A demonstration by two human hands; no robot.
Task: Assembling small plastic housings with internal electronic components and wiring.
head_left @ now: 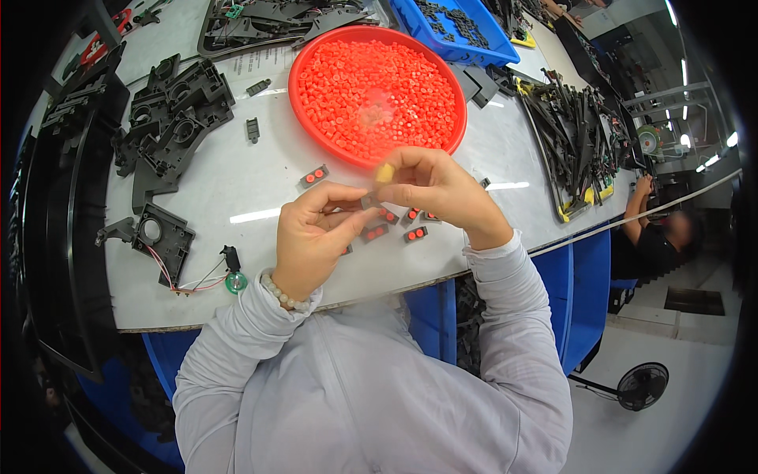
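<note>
Between the thumb and fingers of my left hand (312,233) is a small dark grey plastic block (369,201), partly covered by the fingers. Just right of it, my right hand (434,188) is closed in a pinch, its fingertips close to the block. Something yellow (384,173) shows at those fingertips, blurred; whether it is a finger cover or a held piece I cannot tell. Below the hands lie several grey blocks, each with two red round caps, such as one block (415,235). Another capped block (314,176) lies left of them. Behind my hands stands a round red tray (298,103) full of small red caps.
Two plain grey blocks (253,130) lie left of the tray. Black plastic housings (178,110) and a wired part (167,237) with a green disc are farther left. A blue bin (505,55) stands behind; a tray of black strips (580,142) is at right. A person (655,245) sits beyond.
</note>
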